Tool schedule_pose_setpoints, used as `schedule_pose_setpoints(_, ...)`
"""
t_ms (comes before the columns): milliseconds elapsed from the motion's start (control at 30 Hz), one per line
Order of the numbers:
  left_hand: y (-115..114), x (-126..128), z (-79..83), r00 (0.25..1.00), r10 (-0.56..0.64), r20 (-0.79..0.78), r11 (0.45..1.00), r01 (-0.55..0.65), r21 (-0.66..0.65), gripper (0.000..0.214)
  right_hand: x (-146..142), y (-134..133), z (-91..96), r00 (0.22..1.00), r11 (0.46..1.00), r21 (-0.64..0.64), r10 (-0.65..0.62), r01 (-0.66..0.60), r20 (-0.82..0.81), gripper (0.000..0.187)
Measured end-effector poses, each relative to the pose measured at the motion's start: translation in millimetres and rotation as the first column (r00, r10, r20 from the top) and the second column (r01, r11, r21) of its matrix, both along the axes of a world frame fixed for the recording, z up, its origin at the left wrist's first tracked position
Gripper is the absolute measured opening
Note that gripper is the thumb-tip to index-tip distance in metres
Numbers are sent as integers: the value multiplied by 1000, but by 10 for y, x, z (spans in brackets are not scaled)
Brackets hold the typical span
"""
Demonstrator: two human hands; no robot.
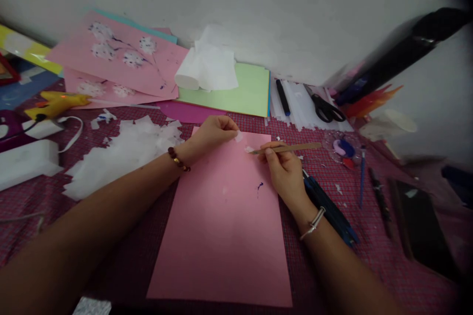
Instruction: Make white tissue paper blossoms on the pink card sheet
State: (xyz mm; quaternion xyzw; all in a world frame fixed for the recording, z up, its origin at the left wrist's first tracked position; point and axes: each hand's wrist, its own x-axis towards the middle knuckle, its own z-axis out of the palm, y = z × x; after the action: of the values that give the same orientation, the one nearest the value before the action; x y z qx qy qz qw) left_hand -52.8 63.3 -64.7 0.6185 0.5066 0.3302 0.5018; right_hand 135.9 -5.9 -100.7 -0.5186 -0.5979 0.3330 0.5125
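Observation:
A pink sheet of paper (225, 236) lies upright in front of me, with a small dark blue paint mark near its right side. Over its upper left part, my left hand (216, 132) pinches a small piece of white tissue (238, 136) between thumb and fingers. My right hand (283, 167) grips a flat wooden stick (299, 147), held almost level. At the stick's left tip sits a whitish scrap (249, 149), close above the sheet; whether it touches the paper I cannot tell.
Left of the sheet spreads a pile of white tissue squares (121, 152), near a yellow glue gun (59, 102). Behind stand a tissue roll (207, 66) and a pink sheet with white flowers (125, 54). At right lie scissors (325, 107), a paint palette (342, 147), a brush (362, 177) and a blue-black tool (328, 206).

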Motion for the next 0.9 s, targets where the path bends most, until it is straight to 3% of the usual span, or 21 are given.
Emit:
schedule_pose_setpoints(267,25,13,6,999,39,25,996,-41,77,3,25,17,-24,994,998,39,-58,55,96,14)
schedule_pose_setpoints(433,34,28,-43,999,37,-38,976,-28,218,6,10,25,-4,992,998,20,-59,58,112,15)
schedule_pose_setpoints(567,-22,91,9,990,-59,-131,917,105,385,9,16,21,3,996,996,-7,-92,92,0,14)
schedule_pose_setpoints(700,-63,222,63,963,-225,-148,868,267,418,10,83,-33,14,965,981,-74,-189,178,-180,14)
schedule_pose_setpoints(900,16,305,-50,878,-394,-271,754,477,451,12,142,-133,66,943,967,-61,-256,249,-214,15)
